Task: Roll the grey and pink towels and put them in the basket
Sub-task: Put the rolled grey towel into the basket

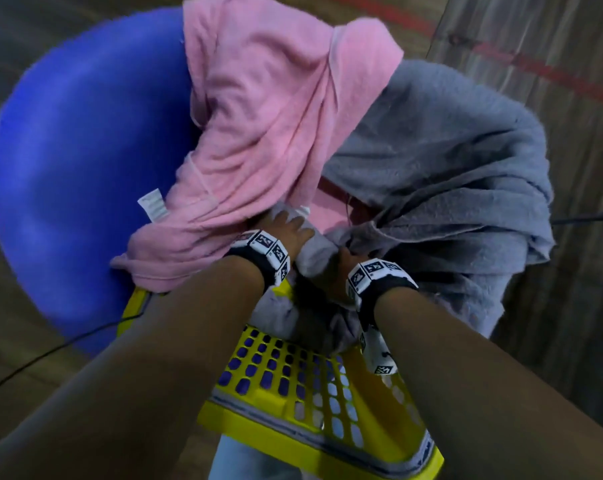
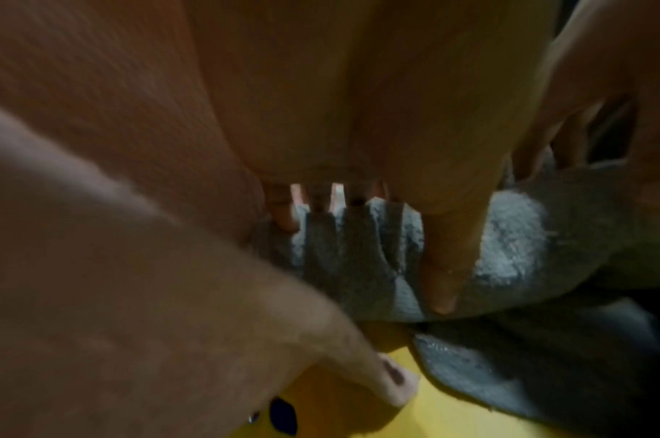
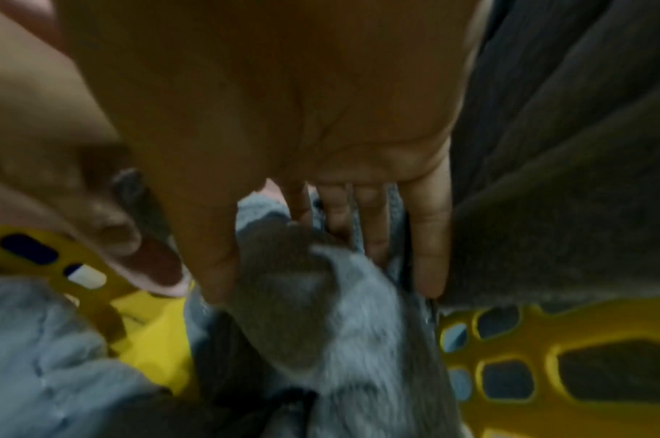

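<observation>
A pink towel [image 1: 276, 116] hangs loose over a blue ball, unrolled. To its right a grey towel [image 1: 449, 168] lies bunched, with one end trailing down into the yellow perforated basket [image 1: 293, 393] on my lap. At the basket's far rim my left hand [image 1: 288, 228] lies with spread fingers [image 2: 283, 219] on a pale fold of the grey towel [image 2: 508, 237]. Just right of it, my right hand [image 1: 341, 268] grips a fold of the grey towel [image 3: 283, 296] between thumb and fingers [image 3: 427, 252]. The basket wall [image 3: 546, 326] shows beneath.
The large blue exercise ball [image 1: 68, 168] fills the left side, touching the basket. A black cable [image 1: 50, 351] runs over the wooden floor [image 1: 553, 133] at lower left. My light trousers [image 1: 244, 459] show under the basket.
</observation>
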A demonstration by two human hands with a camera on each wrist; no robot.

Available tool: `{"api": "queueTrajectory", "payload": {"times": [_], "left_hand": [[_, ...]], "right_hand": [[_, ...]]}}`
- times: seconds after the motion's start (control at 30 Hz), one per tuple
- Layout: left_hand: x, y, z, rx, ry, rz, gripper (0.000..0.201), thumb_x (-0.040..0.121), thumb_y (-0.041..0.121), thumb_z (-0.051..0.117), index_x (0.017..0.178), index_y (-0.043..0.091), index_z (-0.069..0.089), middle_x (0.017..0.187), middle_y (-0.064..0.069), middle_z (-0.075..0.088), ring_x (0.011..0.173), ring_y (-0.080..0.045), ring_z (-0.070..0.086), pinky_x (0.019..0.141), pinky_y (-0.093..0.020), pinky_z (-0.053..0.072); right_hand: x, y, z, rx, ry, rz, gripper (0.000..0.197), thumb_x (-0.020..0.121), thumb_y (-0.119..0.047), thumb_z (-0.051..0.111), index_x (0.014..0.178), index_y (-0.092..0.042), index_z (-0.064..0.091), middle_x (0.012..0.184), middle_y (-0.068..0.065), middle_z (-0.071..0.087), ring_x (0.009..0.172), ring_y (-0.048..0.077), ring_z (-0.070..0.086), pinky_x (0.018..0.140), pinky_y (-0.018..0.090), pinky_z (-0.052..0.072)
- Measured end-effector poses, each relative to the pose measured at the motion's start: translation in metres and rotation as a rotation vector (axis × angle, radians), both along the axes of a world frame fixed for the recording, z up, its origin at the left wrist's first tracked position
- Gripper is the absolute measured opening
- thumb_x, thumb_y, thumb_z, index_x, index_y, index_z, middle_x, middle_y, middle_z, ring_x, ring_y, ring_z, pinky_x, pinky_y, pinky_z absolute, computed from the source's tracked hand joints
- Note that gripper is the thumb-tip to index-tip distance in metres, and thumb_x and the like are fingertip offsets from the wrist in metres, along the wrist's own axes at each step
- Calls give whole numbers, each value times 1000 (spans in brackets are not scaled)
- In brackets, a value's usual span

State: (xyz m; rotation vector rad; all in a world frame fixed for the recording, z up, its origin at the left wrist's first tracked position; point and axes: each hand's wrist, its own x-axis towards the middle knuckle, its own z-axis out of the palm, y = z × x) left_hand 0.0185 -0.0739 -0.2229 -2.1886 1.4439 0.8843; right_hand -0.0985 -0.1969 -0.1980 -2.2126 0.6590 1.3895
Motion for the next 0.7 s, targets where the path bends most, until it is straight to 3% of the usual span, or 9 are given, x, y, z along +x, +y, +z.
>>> {"api": "queueTrajectory", "payload": {"times": [0.07, 0.13, 0.27, 0.37, 0.47, 0.57, 0.63, 0.7], "left_hand": [[-1, 0, -15, -10, -83, -60, 48, 99, 34, 42, 145, 27, 34, 152, -7, 34, 138, -35, 29, 114, -47, 20], [-3, -1, -18, -24, -129, -95, 37, 100, 25, 35, 136, 24, 45, 138, -7, 51, 130, -33, 40, 113, -46, 20], [-5, -1, 8, -10, -78, -166, 29, 83, 32, 55, 110, 23, 61, 102, -3, 68, 108, -30, 54, 98, -46, 31], [-12, 5, 24, 56, 9, -189, 30, 76, 41, 61, 99, 24, 68, 90, -1, 69, 92, -26, 62, 72, -36, 36], [-24, 25, 18, 161, 49, -147, 42, 75, 51, 62, 109, 27, 66, 100, 0, 67, 91, -24, 63, 68, -34, 42], [-29, 37, 6, 285, 94, -19, 56, 78, 53, 63, 127, 25, 54, 126, -10, 54, 106, -33, 54, 82, -44, 48], [-29, 32, 4, 347, 218, 124, 58, 80, 49, 67, 128, 19, 56, 133, -13, 53, 116, -35, 54, 94, -46, 47], [-30, 26, 0, 394, 315, 232, 57, 82, 46, 68, 130, 18, 57, 135, -14, 54, 123, -34, 53, 101, -49, 45]], "right_hand": [[-2, 6, -12, 35, 5, -41, 95, 91, -39, 58, 152, -21, -13, 149, 17, 38, 131, 33, 45, 106, 40, 38], [-6, 8, -18, 30, -15, -33, 91, 92, -32, 56, 152, -17, -10, 148, 20, 37, 131, 36, 44, 107, 45, 38], [-8, -2, -9, 22, -28, 67, 81, 91, -29, 58, 153, -24, 7, 156, 12, 26, 139, 37, 32, 107, 55, 36], [-6, -5, -3, 19, -16, 164, 74, 88, -30, 60, 151, -26, 20, 155, 10, 28, 138, 38, 33, 105, 53, 37], [-11, 6, -5, 40, 7, 226, 65, 86, -27, 63, 144, -23, 35, 147, 11, 40, 132, 37, 42, 101, 53, 41], [-23, 20, -14, 21, -41, 241, 55, 89, -31, 58, 139, -20, 38, 146, 13, 41, 130, 37, 43, 100, 51, 42], [-25, 27, -25, 53, -99, 272, 53, 91, -33, 56, 140, -21, 39, 146, 10, 41, 130, 34, 43, 99, 47, 41], [-21, 26, -34, 73, -48, 248, 50, 92, -31, 55, 139, -19, 41, 144, 10, 44, 126, 33, 47, 95, 44, 42]]}}
